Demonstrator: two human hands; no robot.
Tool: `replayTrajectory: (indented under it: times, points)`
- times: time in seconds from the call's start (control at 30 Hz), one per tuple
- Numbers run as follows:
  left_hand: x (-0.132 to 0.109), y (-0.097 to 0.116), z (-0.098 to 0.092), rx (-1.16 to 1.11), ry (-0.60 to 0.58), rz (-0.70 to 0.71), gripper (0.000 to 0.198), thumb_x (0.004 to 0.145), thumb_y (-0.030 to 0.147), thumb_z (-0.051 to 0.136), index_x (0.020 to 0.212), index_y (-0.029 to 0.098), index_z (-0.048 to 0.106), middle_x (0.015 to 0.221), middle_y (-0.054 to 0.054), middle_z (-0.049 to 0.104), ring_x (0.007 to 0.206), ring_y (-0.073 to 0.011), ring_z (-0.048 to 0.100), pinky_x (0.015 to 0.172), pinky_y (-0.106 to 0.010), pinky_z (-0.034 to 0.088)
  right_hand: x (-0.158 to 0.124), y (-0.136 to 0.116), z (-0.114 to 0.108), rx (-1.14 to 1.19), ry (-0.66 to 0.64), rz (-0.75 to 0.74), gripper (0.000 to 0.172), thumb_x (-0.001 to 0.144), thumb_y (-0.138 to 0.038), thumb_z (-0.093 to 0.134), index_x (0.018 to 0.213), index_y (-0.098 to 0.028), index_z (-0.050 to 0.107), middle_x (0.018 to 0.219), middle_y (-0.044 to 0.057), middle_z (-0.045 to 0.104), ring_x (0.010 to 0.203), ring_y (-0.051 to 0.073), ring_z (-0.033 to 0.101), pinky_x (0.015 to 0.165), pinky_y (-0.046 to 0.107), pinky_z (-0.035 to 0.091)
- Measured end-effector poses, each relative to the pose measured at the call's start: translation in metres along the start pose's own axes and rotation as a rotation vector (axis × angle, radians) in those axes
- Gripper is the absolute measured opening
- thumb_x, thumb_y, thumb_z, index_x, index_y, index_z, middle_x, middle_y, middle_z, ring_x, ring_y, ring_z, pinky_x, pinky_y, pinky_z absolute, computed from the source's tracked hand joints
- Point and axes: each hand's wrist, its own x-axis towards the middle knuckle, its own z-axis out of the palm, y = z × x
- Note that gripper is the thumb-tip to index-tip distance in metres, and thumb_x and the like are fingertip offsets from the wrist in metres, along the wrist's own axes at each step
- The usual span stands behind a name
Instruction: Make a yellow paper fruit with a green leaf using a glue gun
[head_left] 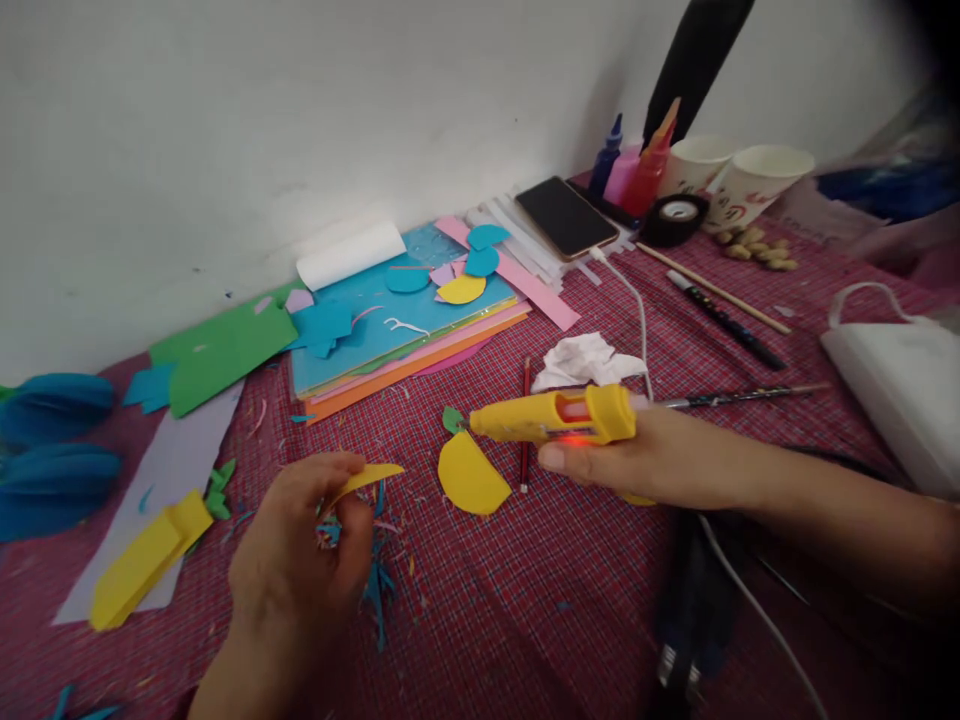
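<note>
Glue gun (517, 418), yellow with red glow, is gripped in right hand (645, 457), nozzle (473, 424) leftward; yellow paper (375, 474) is pinched in left hand (296, 550).

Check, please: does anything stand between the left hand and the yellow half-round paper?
Nothing visible blocks it: between the left hand and the yellow half-round paper lie only paper scraps on the tablecloth.
</note>
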Motion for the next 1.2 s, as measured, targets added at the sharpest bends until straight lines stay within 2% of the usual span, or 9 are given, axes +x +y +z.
replayTrajectory:
  times: [0.13, 0.23, 0.3, 0.4, 0.5, 0.6, 0.8, 1.0, 1.2]
  points:
    - [0.000, -0.001, 0.000, 0.068, -0.078, 0.095, 0.002, 0.088, 0.022, 0.056, 0.089, 0.022, 0.058, 0.080, -0.003, 0.067, 0.073, -0.0209, 0.063, 0.067, -0.035, 0.052, 0.003, 0.014, 0.002, 0.015, 0.044, 0.158, 0.039, 0.085, -0.054, 0.059, 0.097, -0.017, 0.065, 0.075, 0.002, 0.062, 0.065, 0.013, 0.056, 0.055, 0.023, 0.045]
    - [-0.001, 0.016, -0.001, -0.054, -0.185, 0.077, 0.003, 0.086, 0.022, 0.056, 0.084, 0.024, 0.058, 0.084, -0.003, 0.069, 0.076, -0.0222, 0.063, 0.068, -0.038, 0.053, 0.003, 0.019, 0.004, 0.126, 0.009, 0.332, 0.056, 0.081, -0.067, 0.057, 0.103, -0.015, 0.064, 0.071, 0.004, 0.065, 0.059, 0.012, 0.056, 0.051, 0.023, 0.044]
    - [-0.004, 0.031, 0.001, -0.217, -0.334, 0.009, 0.012, 0.085, 0.015, 0.051, 0.078, 0.024, 0.054, 0.105, -0.006, 0.070, 0.096, -0.0225, 0.066, 0.076, -0.037, 0.056, 0.006, 0.019, 0.006, 0.253, -0.048, 0.356, 0.058, 0.081, -0.068, 0.058, 0.102, -0.015, 0.063, 0.074, 0.005, 0.067, 0.055, 0.010, 0.056, 0.049, 0.021, 0.043]
    - [-0.014, 0.046, 0.008, -0.319, -0.444, -0.034, 0.014, 0.084, 0.012, 0.046, 0.080, 0.023, 0.054, 0.136, -0.011, 0.058, 0.127, -0.0263, 0.054, 0.093, -0.043, 0.055, 0.011, 0.015, 0.010, 0.383, -0.062, 0.327, 0.052, 0.081, -0.065, 0.061, 0.095, -0.015, 0.061, 0.078, 0.006, 0.069, 0.052, 0.007, 0.054, 0.045, 0.018, 0.041]
    - [-0.021, 0.048, 0.018, -0.307, -0.453, -0.038, 0.014, 0.085, 0.013, 0.048, 0.091, 0.024, 0.056, 0.145, -0.014, 0.049, 0.139, -0.0303, 0.041, 0.100, -0.054, 0.051, 0.014, 0.014, 0.012, 0.450, -0.062, 0.320, 0.049, 0.080, -0.062, 0.064, 0.093, -0.015, 0.061, 0.080, 0.005, 0.068, 0.051, 0.006, 0.052, 0.044, 0.017, 0.040]
    - [-0.022, 0.047, 0.026, -0.306, -0.431, -0.010, 0.016, 0.087, 0.012, 0.048, 0.097, 0.024, 0.055, 0.149, -0.016, 0.044, 0.140, -0.0323, 0.040, 0.099, -0.059, 0.051, 0.015, 0.015, 0.011, 0.497, -0.080, 0.333, 0.046, 0.079, -0.059, 0.067, 0.090, -0.014, 0.061, 0.080, 0.005, 0.069, 0.053, 0.006, 0.053, 0.047, 0.017, 0.042]
    - [-0.021, 0.051, 0.037, -0.287, -0.401, 0.024, 0.017, 0.087, 0.010, 0.048, 0.097, 0.022, 0.053, 0.149, -0.019, 0.040, 0.141, -0.0327, 0.038, 0.099, -0.059, 0.051, 0.015, 0.018, 0.009, 0.536, -0.131, 0.309, 0.038, 0.081, -0.052, 0.069, 0.090, -0.015, 0.063, 0.079, 0.003, 0.067, 0.055, 0.006, 0.054, 0.047, 0.016, 0.043]
    - [-0.020, 0.054, 0.045, -0.270, -0.390, 0.066, 0.016, 0.085, 0.007, 0.048, 0.093, 0.020, 0.052, 0.142, -0.023, 0.046, 0.136, -0.0344, 0.044, 0.097, -0.062, 0.052, 0.014, 0.019, 0.009, 0.485, -0.145, 0.337, 0.043, 0.082, -0.055, 0.067, 0.098, -0.015, 0.066, 0.080, 0.004, 0.068, 0.053, 0.007, 0.054, 0.046, 0.016, 0.043]
    - [-0.021, 0.056, 0.040, -0.163, -0.370, 0.054, 0.018, 0.083, 0.008, 0.052, 0.096, 0.019, 0.056, 0.152, -0.021, 0.034, 0.141, -0.0393, 0.034, 0.098, -0.066, 0.047, 0.011, 0.019, 0.009, 0.300, -0.087, 0.366, 0.048, 0.082, -0.056, 0.065, 0.109, -0.016, 0.065, 0.087, 0.005, 0.069, 0.053, 0.007, 0.052, 0.042, 0.016, 0.039]
